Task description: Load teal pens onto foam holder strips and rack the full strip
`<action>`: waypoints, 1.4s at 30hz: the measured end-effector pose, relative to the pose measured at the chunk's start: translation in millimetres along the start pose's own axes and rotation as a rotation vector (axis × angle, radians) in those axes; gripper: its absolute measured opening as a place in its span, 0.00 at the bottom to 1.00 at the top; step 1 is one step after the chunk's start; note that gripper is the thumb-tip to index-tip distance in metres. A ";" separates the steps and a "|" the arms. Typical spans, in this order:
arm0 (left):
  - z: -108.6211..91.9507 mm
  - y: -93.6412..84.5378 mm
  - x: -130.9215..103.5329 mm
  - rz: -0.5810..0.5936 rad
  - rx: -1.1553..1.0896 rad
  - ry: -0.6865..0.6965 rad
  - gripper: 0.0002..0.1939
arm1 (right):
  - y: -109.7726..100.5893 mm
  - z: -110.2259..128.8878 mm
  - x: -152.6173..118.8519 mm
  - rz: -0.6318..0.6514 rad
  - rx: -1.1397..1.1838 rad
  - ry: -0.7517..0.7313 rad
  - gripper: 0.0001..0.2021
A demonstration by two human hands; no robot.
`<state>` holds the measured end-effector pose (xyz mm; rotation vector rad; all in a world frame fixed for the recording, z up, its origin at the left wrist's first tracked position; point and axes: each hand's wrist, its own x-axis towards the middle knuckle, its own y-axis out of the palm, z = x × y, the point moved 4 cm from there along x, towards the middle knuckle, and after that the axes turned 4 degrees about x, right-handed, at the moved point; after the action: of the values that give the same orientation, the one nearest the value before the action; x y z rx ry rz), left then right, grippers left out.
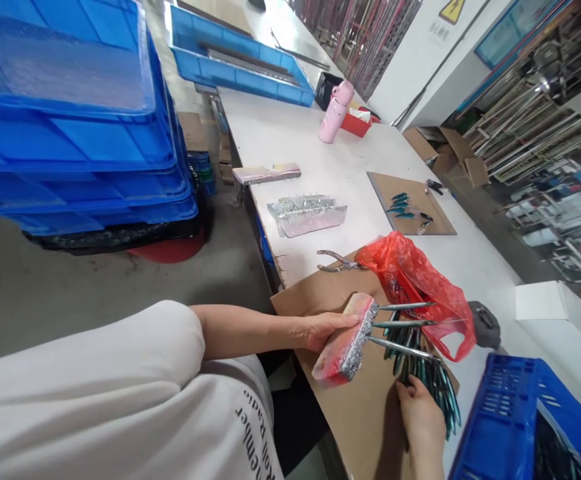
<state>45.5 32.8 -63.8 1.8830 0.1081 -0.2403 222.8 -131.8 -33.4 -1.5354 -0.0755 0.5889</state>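
The left hand is gripping a pink-and-cream block, the fingers closing over its near side, and three slim metallic rods are sticking out of the block's glittery silver edge, pointing away from the person. Down below, the right hand is working at the pile of teal pieces, thumb and finger coming together right at its edge; whether a piece is sitting between them, I cannot tell. That pile is lying on a sheet of brown cardboard, and the block is hovering above the same sheet, with the rods reaching over the pile. A crumpled red plastic bag is resting just beside the pile, and the pliers are lying next to the bag with their handles spreading apart. Farther along the white tabletop, a silvery-pink block is lying near the edge, and another pale block is resting beyond it. Across from them, a brown board is carrying a few more teal pieces. A pink bottle is standing well apart, while a blue basket is sitting near the right hand.
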 end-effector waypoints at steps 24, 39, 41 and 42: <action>2.0 14.2 -2.6 -0.025 0.106 0.292 0.27 | 36.1 72.3 -112.0 -0.230 1.836 -0.050 0.11; -0.2 20.9 -4.2 -0.011 0.139 0.290 0.23 | 49.3 70.5 -105.3 -0.160 1.773 -0.019 0.13; -0.6 21.6 -4.4 -0.005 0.137 0.293 0.22 | 49.3 71.3 -105.6 -0.150 1.778 -0.019 0.13; -0.6 21.7 -4.4 -0.006 0.134 0.292 0.22 | 49.5 71.8 -105.8 -0.143 1.784 -0.016 0.13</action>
<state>45.6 26.7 -42.6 2.0427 0.3022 0.0260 87.3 -112.5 -42.6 0.2118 0.2737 0.3084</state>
